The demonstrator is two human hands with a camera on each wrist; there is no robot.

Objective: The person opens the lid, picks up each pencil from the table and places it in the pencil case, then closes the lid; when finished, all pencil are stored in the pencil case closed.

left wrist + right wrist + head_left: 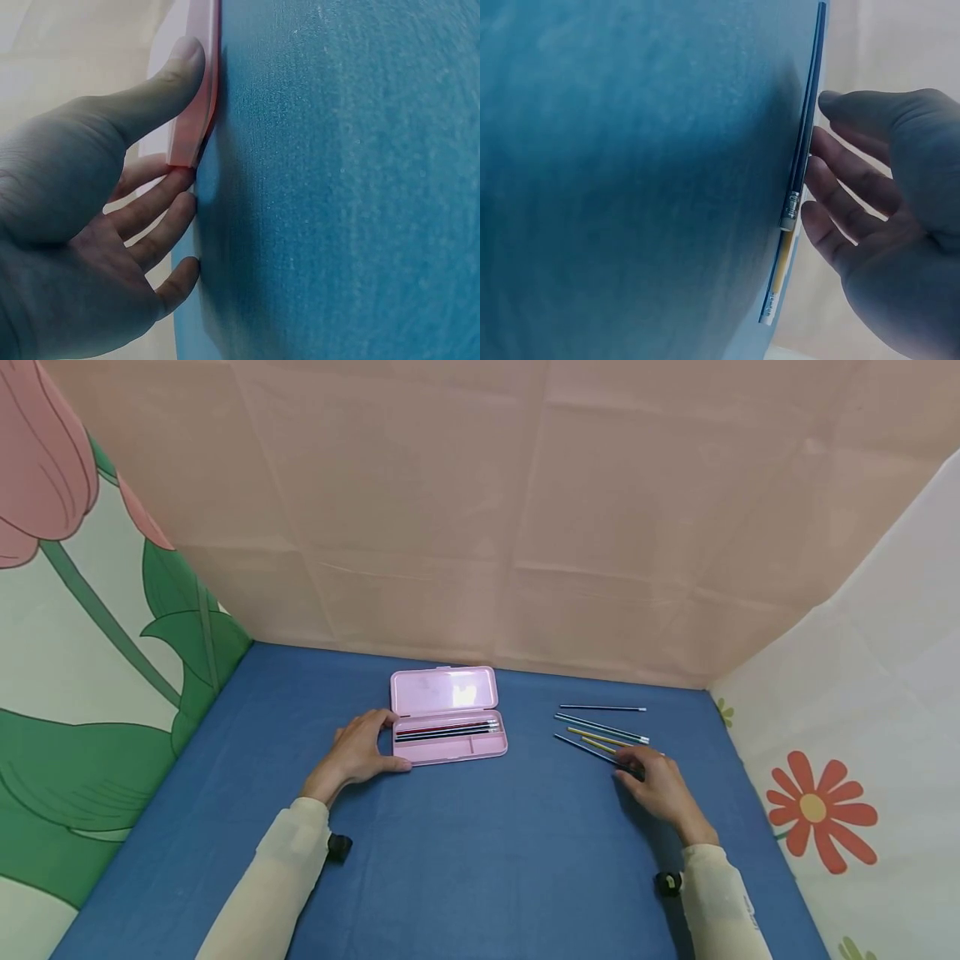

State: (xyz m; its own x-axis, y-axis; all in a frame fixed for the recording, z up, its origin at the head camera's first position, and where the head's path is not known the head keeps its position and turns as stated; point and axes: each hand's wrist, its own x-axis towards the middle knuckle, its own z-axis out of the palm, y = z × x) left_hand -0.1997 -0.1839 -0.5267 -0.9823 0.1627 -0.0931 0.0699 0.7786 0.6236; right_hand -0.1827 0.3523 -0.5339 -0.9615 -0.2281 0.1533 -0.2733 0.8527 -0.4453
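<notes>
An open pink pencil case (450, 755) lies on the blue cloth, its lid (427, 692) tipped back. Inside its long compartment are several pencils (446, 732), dark ones and a red one. My left hand (360, 747) holds the left end of the case, thumb (176, 79) along the front side and fingers at the back corner. To the right, my right hand (660, 785) hovers over the near end of a dark pencil (808, 112), thumb and fingers slightly bent, with a small gap showing at the thumb. Beside it lie yellow pencils (596, 736).
Blue-green pencils (600, 727) and a separate dark pencil (602, 707) lie farther back on the right. A beige cloth wall (480, 527) rises behind the blue table (480, 860). Flower-printed cloth hangs at both sides.
</notes>
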